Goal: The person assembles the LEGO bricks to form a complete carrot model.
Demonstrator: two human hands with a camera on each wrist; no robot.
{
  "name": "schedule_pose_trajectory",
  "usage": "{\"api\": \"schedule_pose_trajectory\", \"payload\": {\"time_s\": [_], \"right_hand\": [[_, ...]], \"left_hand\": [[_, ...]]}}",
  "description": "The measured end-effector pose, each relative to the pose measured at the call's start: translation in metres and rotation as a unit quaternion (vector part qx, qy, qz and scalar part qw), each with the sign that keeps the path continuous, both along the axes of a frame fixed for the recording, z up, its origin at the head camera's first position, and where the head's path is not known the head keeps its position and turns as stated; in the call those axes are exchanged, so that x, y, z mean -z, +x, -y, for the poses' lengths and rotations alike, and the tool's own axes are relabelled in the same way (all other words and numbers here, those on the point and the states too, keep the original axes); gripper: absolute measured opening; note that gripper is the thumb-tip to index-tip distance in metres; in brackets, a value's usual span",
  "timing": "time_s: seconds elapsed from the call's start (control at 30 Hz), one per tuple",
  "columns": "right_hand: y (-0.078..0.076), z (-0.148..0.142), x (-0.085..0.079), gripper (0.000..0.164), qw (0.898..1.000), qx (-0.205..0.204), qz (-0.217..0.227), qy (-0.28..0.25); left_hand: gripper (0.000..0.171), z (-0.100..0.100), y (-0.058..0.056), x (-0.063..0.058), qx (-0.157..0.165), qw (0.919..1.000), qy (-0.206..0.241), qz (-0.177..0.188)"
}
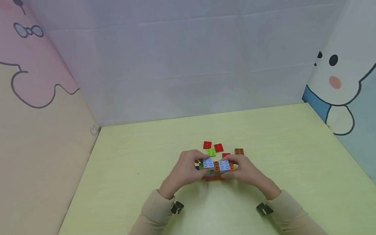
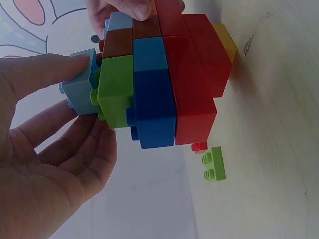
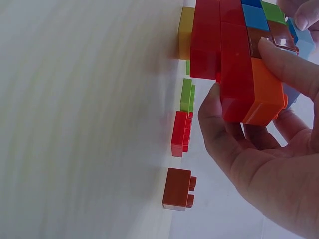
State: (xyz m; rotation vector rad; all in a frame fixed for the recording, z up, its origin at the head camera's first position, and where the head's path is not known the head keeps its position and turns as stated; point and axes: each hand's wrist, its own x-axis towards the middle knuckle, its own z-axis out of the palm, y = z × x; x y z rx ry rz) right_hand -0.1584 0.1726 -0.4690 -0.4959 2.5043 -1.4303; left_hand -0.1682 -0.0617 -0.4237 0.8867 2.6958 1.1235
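A built stack of toy building bricks (image 2: 194,74) stands between both hands, red at the bottom, with blue, green, brown and orange bricks above. My left hand (image 1: 187,168) pinches a light blue brick (image 2: 79,82) at the stack's top left, over a green brick (image 2: 117,92). Whether it is fully seated cannot be told. My right hand (image 1: 244,168) grips the stack's other end, thumb on a brown brick (image 3: 254,42) and fingers around the orange brick (image 3: 264,94). A second light blue brick (image 1: 224,165) sits on top at that side. A yellow brick (image 3: 186,32) shows at the base.
Behind the stack, loose bricks lie on the pale table (image 1: 127,149): red bricks (image 1: 207,145), a light green brick (image 1: 211,152) and a brown brick (image 1: 239,151). A white panel (image 1: 186,58) rises along the table's far edge, with printed side panels left and right.
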Motion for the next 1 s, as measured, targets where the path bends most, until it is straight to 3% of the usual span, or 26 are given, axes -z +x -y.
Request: {"api": "schedule_pose_trajectory", "payload": {"time_s": [0.33, 0.6, 1.0], "right_hand": [[-0.0011, -0.0006, 0.0016, 0.034, 1.0, -0.002, -0.003, -0.002], [-0.002, -0.0014, 0.004, 0.033, 1.0, -0.012, -0.009, -0.005], [-0.0014, -0.0003, 0.0017, 0.032, 1.0, -0.004, -0.001, 0.004]], "left_hand": [[0.029, -0.0033, 0.0024, 0.0011, -0.003, 0.9998, -0.013, -0.017], [0.03, -0.0049, 0.0039, 0.0007, -0.008, 0.9996, -0.028, -0.004], [0.035, -0.0088, 0.0046, -0.0029, -0.02, 0.9968, -0.077, -0.007]]}}
